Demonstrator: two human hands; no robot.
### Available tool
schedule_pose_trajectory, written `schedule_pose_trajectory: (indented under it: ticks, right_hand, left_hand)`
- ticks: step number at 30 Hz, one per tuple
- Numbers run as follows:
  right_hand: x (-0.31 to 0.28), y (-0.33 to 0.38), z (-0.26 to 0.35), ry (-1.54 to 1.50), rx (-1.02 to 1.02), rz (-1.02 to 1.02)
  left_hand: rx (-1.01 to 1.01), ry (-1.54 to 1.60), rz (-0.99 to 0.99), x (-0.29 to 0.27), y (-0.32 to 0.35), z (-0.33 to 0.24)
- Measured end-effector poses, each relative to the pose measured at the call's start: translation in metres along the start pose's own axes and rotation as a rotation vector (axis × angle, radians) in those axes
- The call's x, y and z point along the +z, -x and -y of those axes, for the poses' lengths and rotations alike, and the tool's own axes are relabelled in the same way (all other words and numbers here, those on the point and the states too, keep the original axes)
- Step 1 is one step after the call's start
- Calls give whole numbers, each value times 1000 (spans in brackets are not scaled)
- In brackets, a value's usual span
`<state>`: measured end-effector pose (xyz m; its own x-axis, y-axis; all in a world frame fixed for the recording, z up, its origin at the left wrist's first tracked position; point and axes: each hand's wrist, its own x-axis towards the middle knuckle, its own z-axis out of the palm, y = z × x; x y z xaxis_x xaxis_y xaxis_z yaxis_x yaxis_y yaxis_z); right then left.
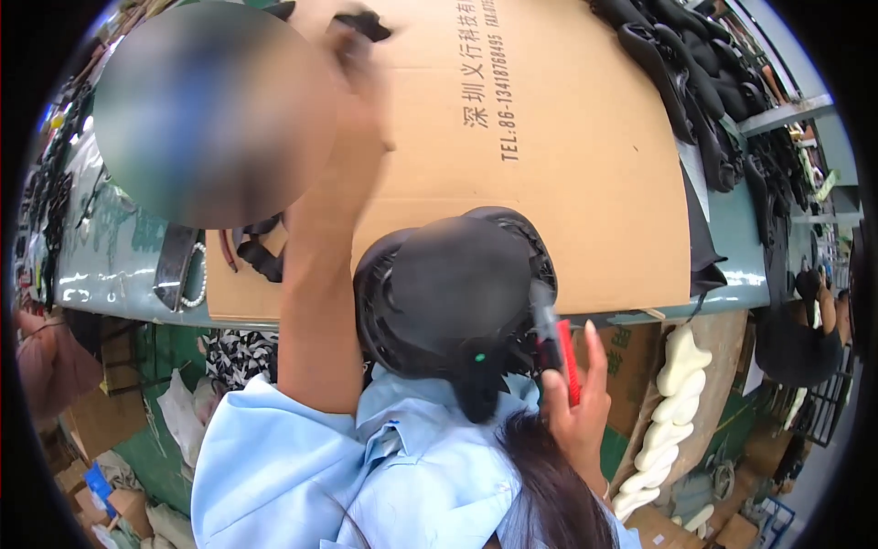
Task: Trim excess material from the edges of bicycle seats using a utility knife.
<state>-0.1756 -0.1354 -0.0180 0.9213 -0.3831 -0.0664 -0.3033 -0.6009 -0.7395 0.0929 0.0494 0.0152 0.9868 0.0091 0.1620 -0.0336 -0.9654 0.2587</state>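
Note:
My left hand [358, 69] is stretched far out over a brown cardboard sheet [567, 183] and looks blurred by motion. Its fingers are closed on a small black piece [366, 22]. Close to my chest, a black rounded shell with a ribbed rim [453, 293] rests at the table's near edge. Just right of the shell, my right hand [578, 403] grips a red and black hand tool [558, 352], whose black nose touches the shell's rim.
The cardboard covers a teal table [736, 265]. A heap of black moulded parts [695, 64] lies at the far right. Black straps and a bead string [187, 265] lie at the left. White foam shapes [672, 403] are stacked below right, with cartons [101, 485] on the floor.

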Motion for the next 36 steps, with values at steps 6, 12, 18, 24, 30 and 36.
schedule_pose_trajectory:
  ticks: [6, 12, 18, 24, 30, 36]
  right_hand:
    - [42, -83, 1, -529, -5, 68]
    - [-7, -166, 1, -773, 13, -292]
    - [-85, -308, -101, -566, -25, -528]
    - [-143, -427, -168, 253, -106, -357]
    - [-116, -373, -92, -238, -66, -188]
    - [-48, -196, -45, 3, -67, -24]
  left_hand:
    - [211, 554, 838, 28, 36, 25]
    - [-115, 1076, 786, 31, -51, 35]
    - [-216, 1704, 87, 87, -162, 21]
    - [170, 1304, 546, 89, -132, -45]
    - [41, 1189, 586, 90, -116, -24]
    - [71, 1181, 431, 62, -59, -14]
